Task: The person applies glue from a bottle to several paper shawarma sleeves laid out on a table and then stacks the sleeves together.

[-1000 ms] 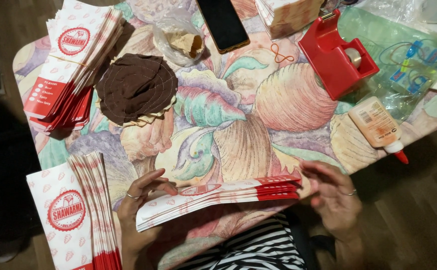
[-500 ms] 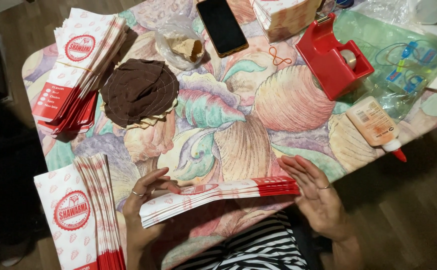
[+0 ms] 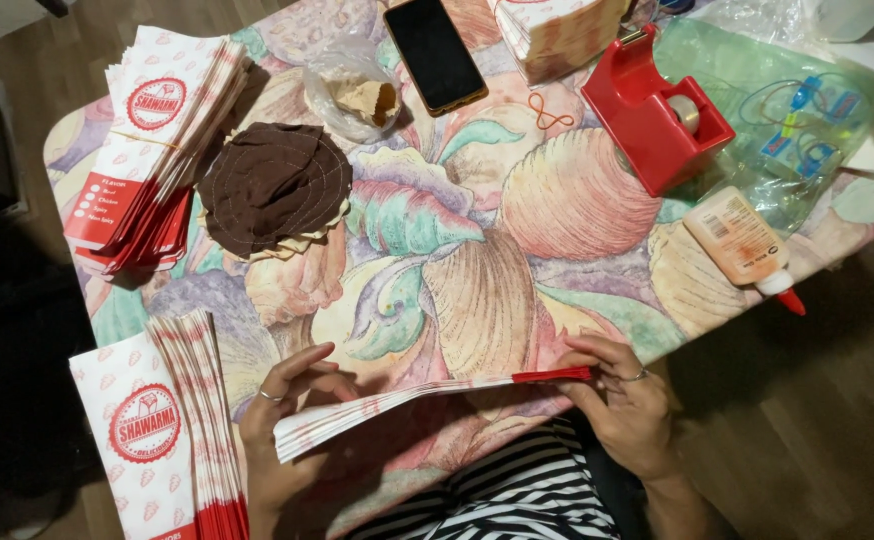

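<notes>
A fanned stack of flat white-and-red paper bags point(image 3: 412, 405) is held edge-on above the near side of the table. My left hand point(image 3: 282, 420) grips its white end, a ring on one finger. My right hand point(image 3: 622, 400) pinches the red end, also wearing a ring. Beside my left hand lies another fanned pile of the same paper bags point(image 3: 162, 430), printed side up. A third bundle of paper bags point(image 3: 152, 150), bound with a rubber band, rests at the far left.
A flower-patterned tablecloth point(image 3: 477, 260) covers the table. On it lie a brown quilted round mat point(image 3: 272, 185), a black phone point(image 3: 435, 52), a red tape dispenser point(image 3: 657, 120), a glue bottle point(image 3: 742, 245), a loose rubber band point(image 3: 547, 112) and plastic bags point(image 3: 357, 90). Wooden floor lies right.
Both hands have raised the bag stack off the table and squared it up edge-on; my right hand moved in to pinch the red end.
</notes>
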